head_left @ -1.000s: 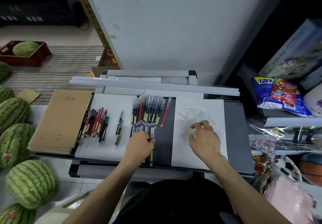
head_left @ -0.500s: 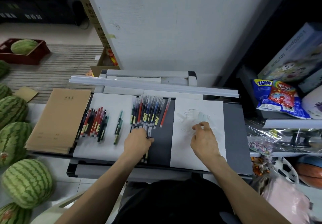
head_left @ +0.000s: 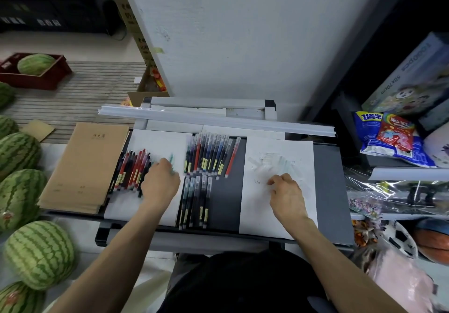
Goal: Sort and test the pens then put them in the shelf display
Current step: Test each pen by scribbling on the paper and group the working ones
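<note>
The left hand [head_left: 160, 181] is held palm-down over the left white paper sheet [head_left: 155, 142] — shifted there from the lower row of dark pens [head_left: 195, 200]. A blurred green pen [head_left: 171, 160] is seen at its fingertips, pointed away from the person; any grip cannot be told. The right hand [head_left: 286, 196] is rested, loosely curled and empty, on the right white sheet [head_left: 279, 147].

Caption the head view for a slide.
Left hand over green pens, right hand resting on scribbled test sheet, pen rows between.
</note>
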A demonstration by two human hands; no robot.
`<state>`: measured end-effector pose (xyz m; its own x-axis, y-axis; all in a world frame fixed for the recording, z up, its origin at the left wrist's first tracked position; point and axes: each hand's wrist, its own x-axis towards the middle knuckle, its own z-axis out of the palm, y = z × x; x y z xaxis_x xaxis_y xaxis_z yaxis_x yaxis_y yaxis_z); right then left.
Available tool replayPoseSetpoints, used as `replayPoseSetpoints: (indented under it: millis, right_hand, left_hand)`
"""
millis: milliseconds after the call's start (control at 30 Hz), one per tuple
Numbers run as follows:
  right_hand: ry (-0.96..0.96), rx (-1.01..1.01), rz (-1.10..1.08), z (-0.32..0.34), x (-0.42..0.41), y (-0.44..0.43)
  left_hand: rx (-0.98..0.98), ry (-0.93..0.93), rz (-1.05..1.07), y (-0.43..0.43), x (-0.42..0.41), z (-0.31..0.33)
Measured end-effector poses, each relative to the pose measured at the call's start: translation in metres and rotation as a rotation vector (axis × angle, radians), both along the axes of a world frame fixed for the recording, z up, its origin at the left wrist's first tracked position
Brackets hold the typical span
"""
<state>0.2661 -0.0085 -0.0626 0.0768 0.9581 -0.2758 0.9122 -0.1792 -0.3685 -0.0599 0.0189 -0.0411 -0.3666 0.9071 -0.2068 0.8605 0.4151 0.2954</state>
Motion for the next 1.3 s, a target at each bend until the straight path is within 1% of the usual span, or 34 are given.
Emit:
replayPoseSetpoints:
  millis: [167,367,567,633,833,1033,1167,1233,1300]
  right_hand:
    - [0.027,0.003,-0.035,0.001,0.001,-0.002]
    - [0.132,0.042,-0.11,0.01,0.001,0.001]
    - [0.341,0.178,-0.18,0.027,-0.005,-0.002]
    - [0.419,0.193,-0.191,0.03,-0.008,-0.002]
    - [0.539,0.154,-0.205,0.034,-0.013,-0.007]
    - [0.554,0.157,-0.196,0.036,-0.015,-0.01]
    - [0.57,0.143,-0.206,0.038,-0.015,-0.013]
    - [0.634,0.115,-0.249,0.04,-0.015,-0.014]
    - [0.764,0.067,-0.302,0.043,-0.015,-0.013]
  left_hand:
    - [-0.034,0.024,-0.004,-0.003,-0.015,-0.013]
    - [-0.024,0.036,0.0,-0.006,-0.02,-0.014]
    - [-0.042,0.044,-0.002,-0.009,-0.023,-0.015]
    - [-0.051,0.047,0.007,-0.013,-0.022,-0.015]
    - [-0.05,0.056,0.011,-0.019,-0.025,-0.019]
    - [-0.041,0.085,0.016,-0.021,-0.024,-0.017]
    - [-0.026,0.072,0.03,-0.023,-0.029,-0.018]
    - [0.003,0.05,0.029,-0.026,-0.031,-0.017]
    - [0.04,0.008,0.022,-0.028,-0.031,-0.015]
